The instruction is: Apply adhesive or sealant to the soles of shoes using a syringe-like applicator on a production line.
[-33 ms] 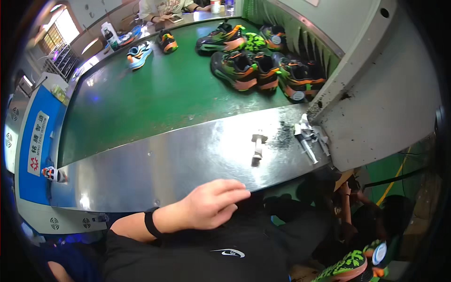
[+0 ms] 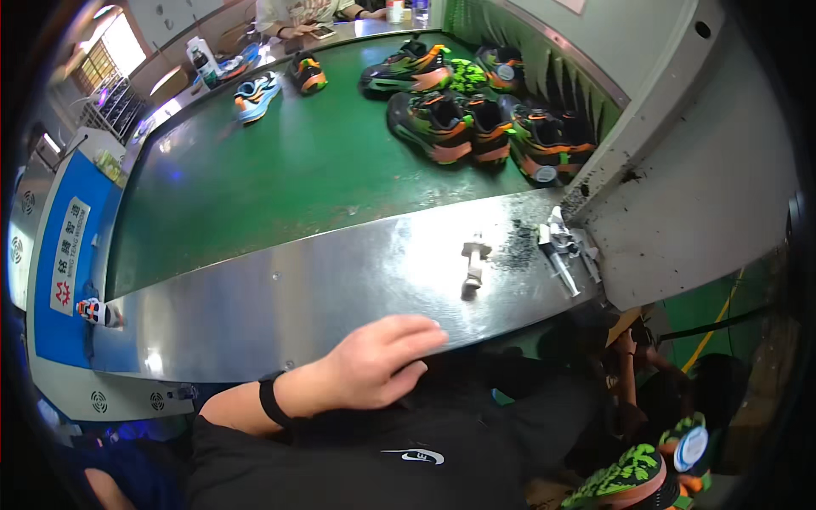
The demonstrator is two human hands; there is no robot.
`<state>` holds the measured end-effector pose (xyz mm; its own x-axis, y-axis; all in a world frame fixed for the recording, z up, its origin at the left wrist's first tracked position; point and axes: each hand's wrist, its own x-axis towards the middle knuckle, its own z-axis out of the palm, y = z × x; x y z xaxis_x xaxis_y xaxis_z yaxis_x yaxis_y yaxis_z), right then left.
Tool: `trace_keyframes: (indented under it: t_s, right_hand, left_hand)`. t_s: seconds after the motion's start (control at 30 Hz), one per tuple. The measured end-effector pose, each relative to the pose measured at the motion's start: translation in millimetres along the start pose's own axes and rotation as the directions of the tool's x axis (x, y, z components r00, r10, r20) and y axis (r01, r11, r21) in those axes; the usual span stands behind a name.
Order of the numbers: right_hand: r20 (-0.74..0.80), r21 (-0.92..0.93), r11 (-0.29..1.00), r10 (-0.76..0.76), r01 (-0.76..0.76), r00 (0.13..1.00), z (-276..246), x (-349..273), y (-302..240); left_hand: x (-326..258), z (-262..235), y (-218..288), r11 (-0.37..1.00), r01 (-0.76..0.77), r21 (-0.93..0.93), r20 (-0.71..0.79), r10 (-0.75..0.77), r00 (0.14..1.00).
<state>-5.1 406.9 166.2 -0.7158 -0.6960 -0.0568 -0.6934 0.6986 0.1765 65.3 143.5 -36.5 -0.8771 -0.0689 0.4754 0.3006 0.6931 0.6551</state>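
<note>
Black sports shoes with bright green mottling and salmon edging (image 2: 625, 478): showing two at the lower right, below bench level, both tilting, one bearing a round white disc (image 2: 690, 449); cannot tell what the right hand is doing with its fingers; on the left hand (image 2: 378, 361), bending loosely with fingers released, gripping nothing, hanging at the near edge of a brushed steel ledge (image 2: 221, 297); along that steel, reflecting white glare, carrying a small metal fitting (image 2: 473, 268), dark smudges (image 2: 517, 246) and white-and-grey tubes (image 2: 563, 251); beyond, spreading into a green belt-like surface (image 2: 255, 187), supporting black-and-orange shoes (image 2: 429, 127) at the right and a blue-and-white shoe (image 2: 257, 98) farther left; at the far end, seating a person in a light top (image 2: 302, 10) near a phone (image 2: 323, 32); leftward, showing a blue panel (image 2: 93, 200), a wire rack (image 2: 115, 106) and a bright window (image 2: 121, 47); rightward, flanking with a grey panel (image 2: 705, 170), crossing green floor (image 2: 693, 310) with a yellow line (image 2: 701, 348).
</note>
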Motion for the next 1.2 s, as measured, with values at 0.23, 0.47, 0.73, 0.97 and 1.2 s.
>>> trace_keyframes:
  t_s: [0.23, 0.47, 0.73, 0.97, 1.2]
  right_hand:
    - [-0.350, -0.069, 0.699, -0.685, 0.711, 0.639, -2.3, 34.7, 45.8]
    - [-0.443, -0.342, 0.230, -0.894, 0.911, 0.059, 38.8, 161.8, -82.5]
    - [-0.490, -0.463, 0.074, -0.852, 0.883, -0.186, 155.6, 205.0, -180.8]
    - [-0.755, 0.210, 0.151, -0.603, 0.966, 0.259, 174.9, 210.9, -46.0]
    - [-0.567, 0.471, 0.382, -0.559, 0.795, 0.604, 215.7, 246.3, 3.9]
  left_hand:
    - [-1.5, -83.8, 23.5, 0.997, 0.062, -0.036, -0.258, -0.070, 0.964]
    - [-0.2, -137.1, 41.7, 0.988, 0.111, -0.109, -0.494, -0.151, 0.856]
    - [-73.0, -99.4, -9.0, 0.680, 0.597, -0.426, -0.337, -0.732, 0.592]
    - [-67.7, -97.6, 19.9, 0.510, 0.828, -0.236, -0.335, -0.842, 0.423]
    - [-49.2, -82.0, 25.2, 0.412, 0.805, 0.428, -0.326, -0.760, 0.562]
